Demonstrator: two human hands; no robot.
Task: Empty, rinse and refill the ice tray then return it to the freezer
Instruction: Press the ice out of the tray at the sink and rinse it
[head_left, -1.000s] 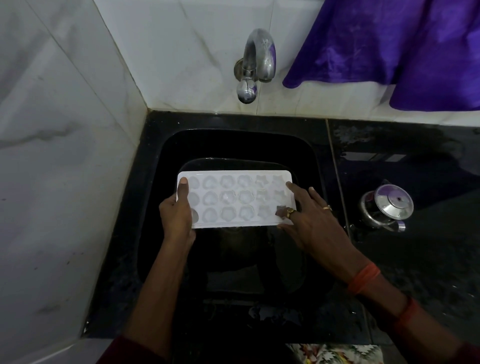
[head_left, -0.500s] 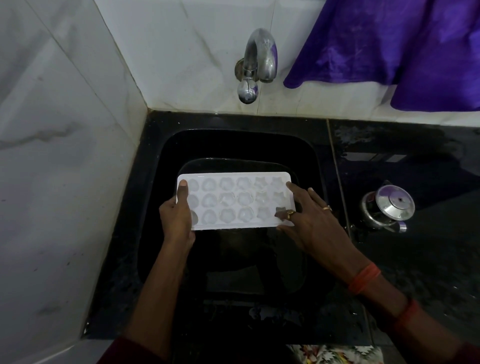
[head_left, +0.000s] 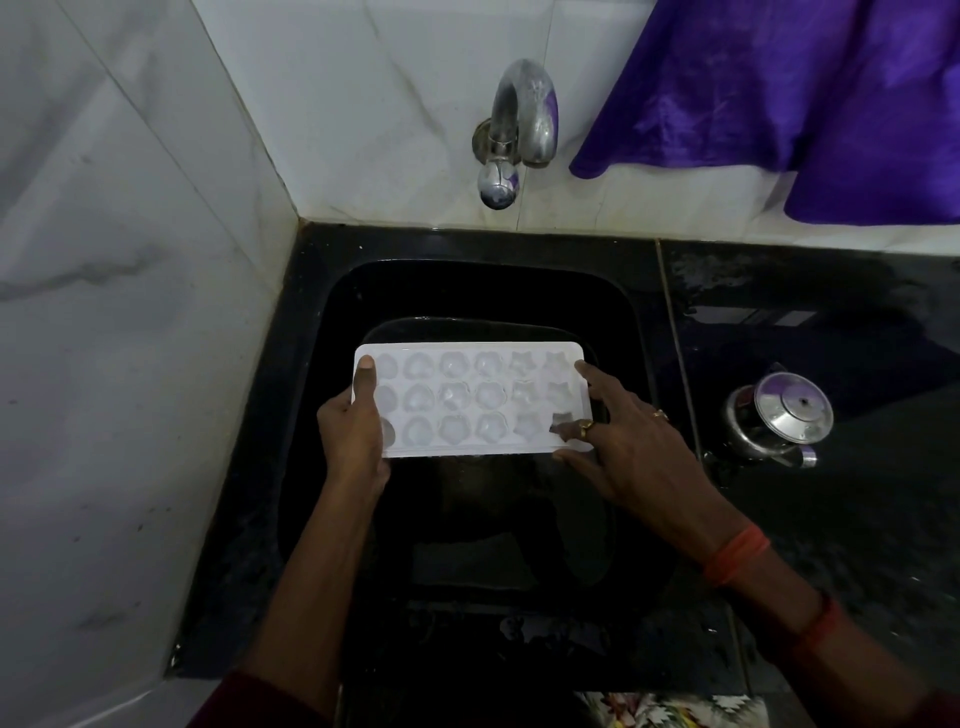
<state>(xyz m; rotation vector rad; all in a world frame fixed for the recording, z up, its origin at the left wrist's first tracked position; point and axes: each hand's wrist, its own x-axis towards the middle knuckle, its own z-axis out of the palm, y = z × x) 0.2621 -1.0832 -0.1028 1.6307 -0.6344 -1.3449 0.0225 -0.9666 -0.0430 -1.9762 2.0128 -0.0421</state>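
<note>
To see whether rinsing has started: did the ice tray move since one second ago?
No. The ice tray keeps the same place below the tap, over the middle of the sink.

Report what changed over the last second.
Nothing visibly changed. The left hand still grips the left end of the ice tray, thumb on top. The right hand still has its fingers spread on the right end, over the sink. No water runs from the tap.

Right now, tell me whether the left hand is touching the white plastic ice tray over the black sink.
Touching. The head view shows the left hand gripping the white plastic ice tray at its left end, thumb lying flat on top.
</note>
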